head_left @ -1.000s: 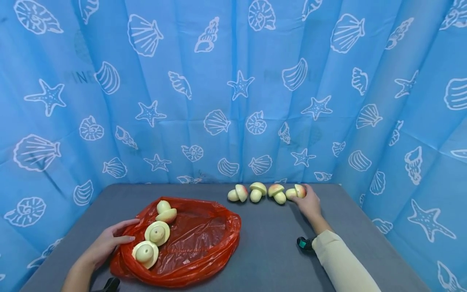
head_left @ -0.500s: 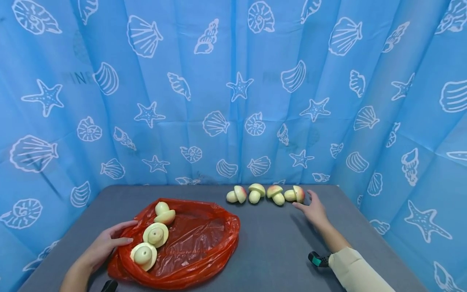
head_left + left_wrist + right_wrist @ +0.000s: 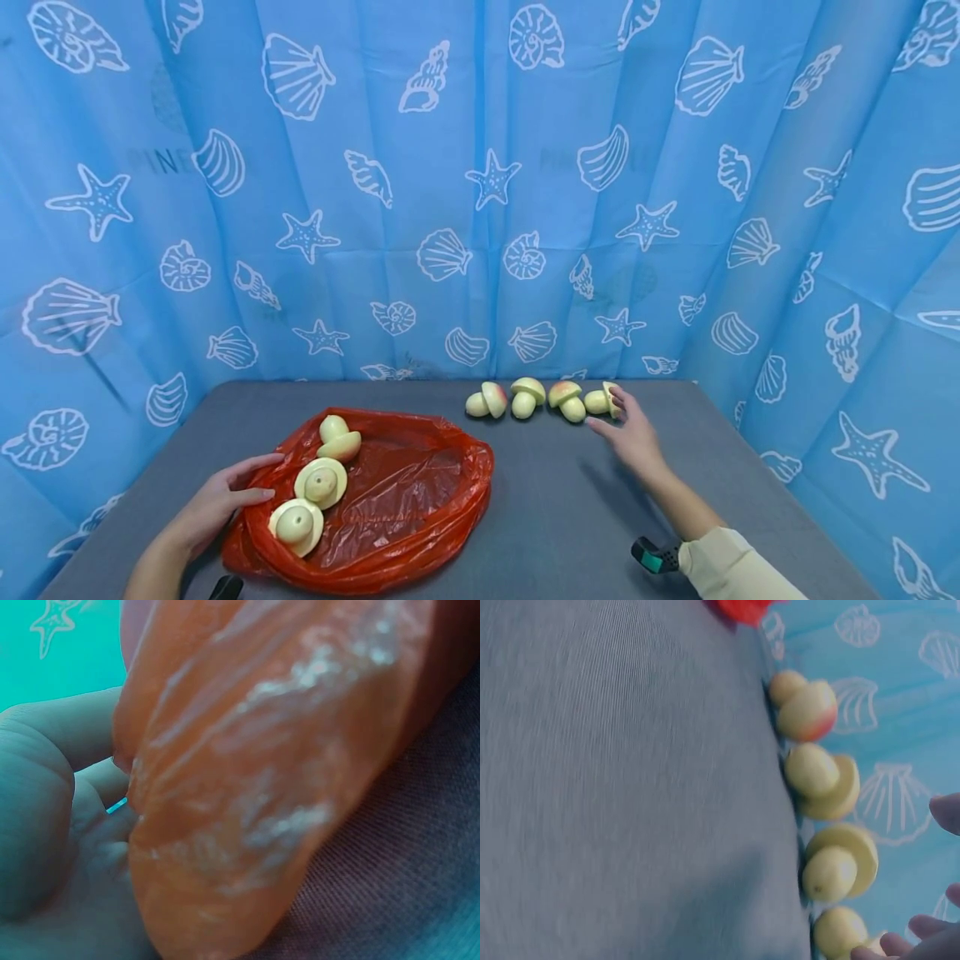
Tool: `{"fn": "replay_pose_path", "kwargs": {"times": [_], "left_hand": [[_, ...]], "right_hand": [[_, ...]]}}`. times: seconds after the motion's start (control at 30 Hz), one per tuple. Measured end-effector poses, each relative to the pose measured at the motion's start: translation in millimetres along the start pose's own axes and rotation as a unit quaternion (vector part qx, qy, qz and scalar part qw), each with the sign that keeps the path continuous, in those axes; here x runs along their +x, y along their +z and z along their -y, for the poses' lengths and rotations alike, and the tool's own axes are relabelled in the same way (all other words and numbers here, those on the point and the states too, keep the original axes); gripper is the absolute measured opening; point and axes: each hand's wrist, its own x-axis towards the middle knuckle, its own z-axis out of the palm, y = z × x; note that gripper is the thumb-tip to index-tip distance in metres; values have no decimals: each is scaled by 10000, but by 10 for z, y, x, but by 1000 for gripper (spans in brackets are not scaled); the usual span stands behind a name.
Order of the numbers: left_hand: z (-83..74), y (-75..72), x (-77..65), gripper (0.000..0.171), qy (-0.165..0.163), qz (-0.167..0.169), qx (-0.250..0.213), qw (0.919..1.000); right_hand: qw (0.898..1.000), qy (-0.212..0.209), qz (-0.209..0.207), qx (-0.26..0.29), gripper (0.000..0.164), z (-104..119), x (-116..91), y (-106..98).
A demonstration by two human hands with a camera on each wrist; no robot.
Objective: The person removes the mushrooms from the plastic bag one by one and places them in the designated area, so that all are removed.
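Observation:
My left hand [image 3: 213, 506] grips the left side of a red plastic bag [image 3: 450, 533], which lies spread and open. In the left wrist view the crinkled bag [image 3: 225, 795] covers part of the fingers. Inside it sit three pale toy mushrooms, one on its side [image 3: 341, 442] and the others, a middle one [image 3: 321, 483] and a near one [image 3: 296, 525], stem up. My right hand [image 3: 633, 437], fingers spread, is at the rightmost mushroom [image 3: 597, 402] of a row at the back; its fingertips overlap the cap.
Left of that mushroom, the row holds a left one [image 3: 487, 401], a second [image 3: 528, 397] and a third [image 3: 567, 401], some with reddish caps. A blue shell-patterned curtain [image 3: 480, 208] hangs behind the grey table [image 3: 555, 517]. A black wrist device [image 3: 654, 556] is by the right sleeve.
My right hand drew back from the rightmost mushroom, then came left toward its cap again. That mushroom remains in the row. My left hand stays on the bag.

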Motion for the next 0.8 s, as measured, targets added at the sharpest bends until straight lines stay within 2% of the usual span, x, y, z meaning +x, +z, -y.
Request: {"fn": "replay_pose_path", "kwargs": {"times": [0.23,0.43,0.57,0.7,0.8], "left_hand": [[-23,10,-17,64,19,0,33,10000],[-20,13,-20,64,-51,-4,90,9999],[-9,7,-13,64,-42,-12,79,10000],[-4,4,-7,64,-23,-25,99,9999],[-3,5,-5,65,-20,-40,130,9999]], "right_hand": [[9954,-610,-124,731,65,125,-26,189],[9881,-1009,32,1157,59,222,-50,363],[9817,-1384,245,1288,52,292,-35,470],[9710,-1778,641,1464,49,359,-4,578],[9644,-1915,946,1558,48,439,6,654]]}}
